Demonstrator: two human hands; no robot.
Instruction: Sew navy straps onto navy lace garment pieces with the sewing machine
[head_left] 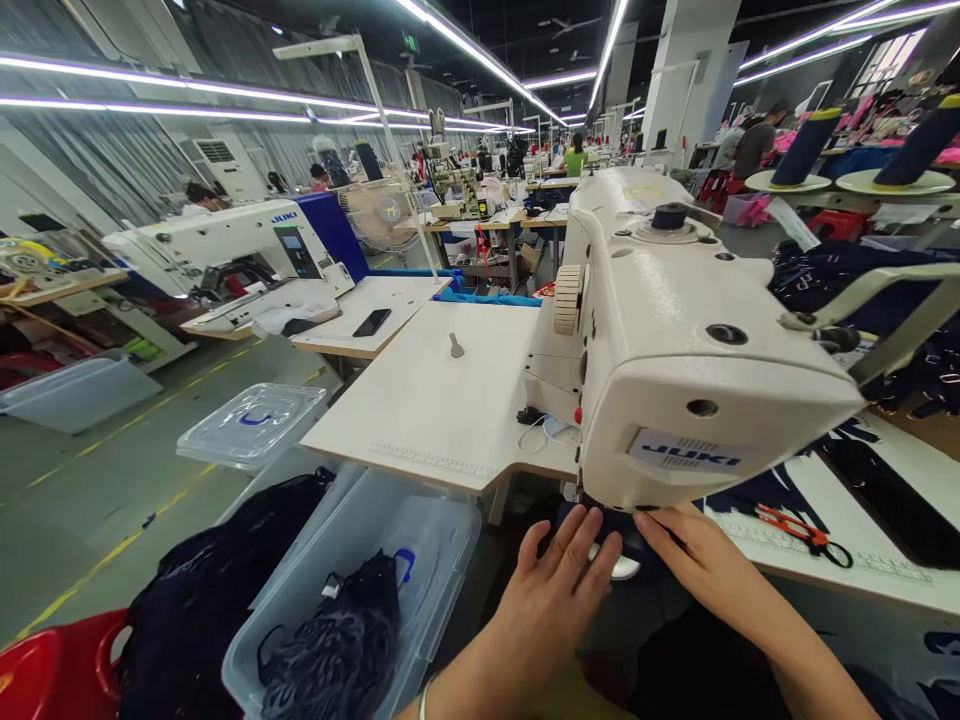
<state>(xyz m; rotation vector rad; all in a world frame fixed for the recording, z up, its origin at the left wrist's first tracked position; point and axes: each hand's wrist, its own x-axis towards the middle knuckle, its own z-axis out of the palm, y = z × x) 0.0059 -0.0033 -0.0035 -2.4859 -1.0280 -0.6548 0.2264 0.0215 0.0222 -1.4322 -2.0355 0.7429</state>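
Observation:
Under the head of the white JUKI sewing machine [679, 400], a piece of navy fabric [626, 532] lies close to the needle area, which the machine head mostly hides. My left hand [559, 585] rests on the fabric's left side, fingers spread and stretched forward. Just by its fingertips shows a white rounded piece [624, 568], partly covered by the hand. From the other side my right hand [694, 555] grips the fabric, its fingertips close under the machine head and partly hidden.
Orange-handled scissors [799, 528] and a dark phone [885, 500] lie right of the machine. The white tabletop [420, 410] holds a small grey metal piece [456, 346]. Below left stands a clear bin [450, 550] with navy straps [337, 635], beside a red stool [56, 660].

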